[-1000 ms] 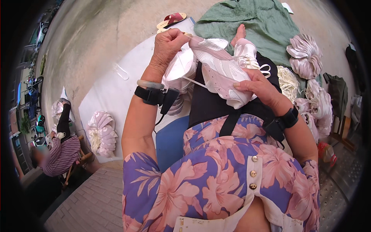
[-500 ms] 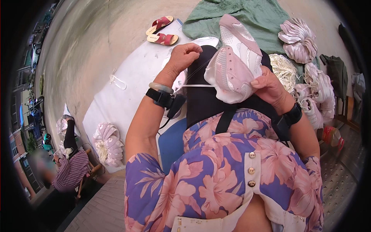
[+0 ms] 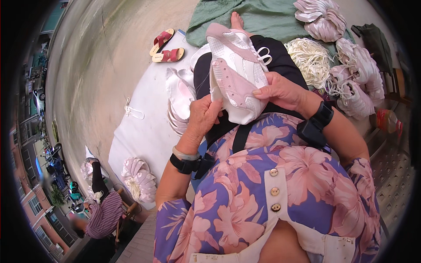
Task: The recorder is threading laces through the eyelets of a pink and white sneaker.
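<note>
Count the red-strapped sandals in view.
2. The upper sandal and the lower sandal lie close together, left of the green cloth and up and left of the held shoe. Any beneath the cloth would be hidden.

Pink-white shoe upper [image 3: 239,83], tilted, held up

Shoe upper [image 3: 239,85] in your right grip [image 3: 285,91]: pink and white
Your blouse [image 3: 228,193]: purple, pink-flowered
Laces [image 3: 309,61] beyond that grip: cream
</note>
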`<state>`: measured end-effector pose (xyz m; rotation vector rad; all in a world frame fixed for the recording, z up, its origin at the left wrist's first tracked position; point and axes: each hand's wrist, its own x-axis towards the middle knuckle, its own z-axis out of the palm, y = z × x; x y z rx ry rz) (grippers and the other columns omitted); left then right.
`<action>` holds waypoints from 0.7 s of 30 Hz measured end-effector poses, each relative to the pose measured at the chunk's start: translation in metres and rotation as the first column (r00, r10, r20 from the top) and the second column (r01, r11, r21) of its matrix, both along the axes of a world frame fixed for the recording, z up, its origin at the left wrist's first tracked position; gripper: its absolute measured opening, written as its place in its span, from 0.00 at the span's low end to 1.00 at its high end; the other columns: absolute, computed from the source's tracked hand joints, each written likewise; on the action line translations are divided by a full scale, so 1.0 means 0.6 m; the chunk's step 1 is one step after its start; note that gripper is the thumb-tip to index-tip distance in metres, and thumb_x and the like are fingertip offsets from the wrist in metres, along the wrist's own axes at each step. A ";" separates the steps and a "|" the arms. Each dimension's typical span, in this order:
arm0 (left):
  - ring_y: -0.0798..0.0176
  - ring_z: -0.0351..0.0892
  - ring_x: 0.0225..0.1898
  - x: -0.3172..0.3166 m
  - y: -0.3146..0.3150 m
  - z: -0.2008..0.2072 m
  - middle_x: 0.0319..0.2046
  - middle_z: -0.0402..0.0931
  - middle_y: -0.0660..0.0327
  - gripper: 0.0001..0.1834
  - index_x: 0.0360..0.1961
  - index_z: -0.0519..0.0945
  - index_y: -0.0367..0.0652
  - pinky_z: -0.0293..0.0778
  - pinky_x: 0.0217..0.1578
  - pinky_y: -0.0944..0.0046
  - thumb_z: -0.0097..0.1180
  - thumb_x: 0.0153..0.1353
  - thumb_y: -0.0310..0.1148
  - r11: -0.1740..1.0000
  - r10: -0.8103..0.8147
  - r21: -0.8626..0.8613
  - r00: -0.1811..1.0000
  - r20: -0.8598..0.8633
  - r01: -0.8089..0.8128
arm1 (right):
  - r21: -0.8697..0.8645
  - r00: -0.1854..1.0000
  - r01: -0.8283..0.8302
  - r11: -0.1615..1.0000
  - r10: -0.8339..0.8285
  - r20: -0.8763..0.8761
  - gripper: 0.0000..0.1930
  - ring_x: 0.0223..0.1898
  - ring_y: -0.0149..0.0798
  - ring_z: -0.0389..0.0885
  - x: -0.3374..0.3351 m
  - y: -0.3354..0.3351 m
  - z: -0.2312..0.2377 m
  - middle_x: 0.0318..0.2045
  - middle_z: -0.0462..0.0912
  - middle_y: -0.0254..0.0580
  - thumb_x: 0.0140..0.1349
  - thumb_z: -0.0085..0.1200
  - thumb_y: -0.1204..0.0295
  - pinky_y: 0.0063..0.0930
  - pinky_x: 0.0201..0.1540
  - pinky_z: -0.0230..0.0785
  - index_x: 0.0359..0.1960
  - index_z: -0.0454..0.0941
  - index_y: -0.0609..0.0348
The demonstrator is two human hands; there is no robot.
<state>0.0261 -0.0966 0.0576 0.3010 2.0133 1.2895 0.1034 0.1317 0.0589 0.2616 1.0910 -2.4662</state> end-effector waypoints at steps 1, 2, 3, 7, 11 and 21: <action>0.73 0.68 0.12 0.000 0.002 0.003 0.16 0.74 0.61 0.17 0.27 0.79 0.34 0.63 0.12 0.75 0.49 0.59 0.39 1.000 -0.012 -0.002 1.000 0.001 0.012 | 0.086 1.000 0.001 0.996 0.000 -0.009 0.22 0.45 0.30 0.75 0.007 0.008 -0.004 0.44 0.77 0.39 0.54 0.57 0.74 0.26 0.50 0.66 0.51 0.69 0.63; 0.73 0.68 0.12 0.000 0.004 0.010 0.16 0.73 0.61 0.17 0.28 0.79 0.34 0.64 0.13 0.75 0.48 0.59 0.39 0.999 -0.044 -0.015 0.999 0.015 0.044 | 0.083 1.000 0.004 0.997 -0.003 -0.010 0.22 0.45 0.30 0.75 0.015 0.016 -0.011 0.44 0.77 0.39 0.54 0.57 0.74 0.26 0.50 0.66 0.51 0.69 0.63; 0.73 0.68 0.12 0.001 0.008 0.017 0.15 0.73 0.61 0.17 0.28 0.79 0.34 0.64 0.13 0.75 0.48 0.60 0.39 0.997 -0.076 -0.026 0.997 0.030 0.077 | 0.132 0.998 0.059 0.989 -0.057 -0.022 0.22 0.44 0.29 0.75 0.023 0.028 -0.020 0.42 0.77 0.38 0.54 0.57 0.73 0.25 0.48 0.67 0.51 0.69 0.63; 0.73 0.69 0.12 0.004 0.051 0.029 0.14 0.72 0.62 0.18 0.26 0.78 0.34 0.64 0.12 0.75 0.48 0.61 0.40 0.979 -0.196 -0.055 0.980 0.027 0.197 | 0.279 0.981 0.191 0.941 -0.191 -0.026 0.21 0.41 0.26 0.75 0.050 0.059 -0.028 0.39 0.78 0.37 0.57 0.56 0.70 0.21 0.43 0.68 0.51 0.67 0.62; 0.73 0.68 0.11 0.000 0.082 0.002 0.10 0.69 0.62 0.21 0.19 0.75 0.34 0.64 0.11 0.72 0.47 0.62 0.40 0.919 -0.394 -0.152 0.851 -0.348 0.363 | 0.353 0.949 0.311 0.882 -0.311 -0.058 0.22 0.40 0.28 0.76 0.061 0.069 -0.054 0.39 0.77 0.39 0.59 0.54 0.69 0.22 0.43 0.69 0.53 0.64 0.64; 0.41 0.73 0.21 0.002 0.126 -0.001 0.15 0.71 0.44 0.20 0.17 0.74 0.36 0.69 0.24 0.48 0.44 0.61 0.38 0.843 -0.514 -0.482 0.621 -0.591 0.238 | 0.753 0.858 0.511 0.415 -0.185 -0.480 0.19 0.40 0.38 0.75 0.034 0.071 -0.112 0.40 0.76 0.45 0.58 0.51 0.71 0.26 0.43 0.67 0.51 0.68 0.65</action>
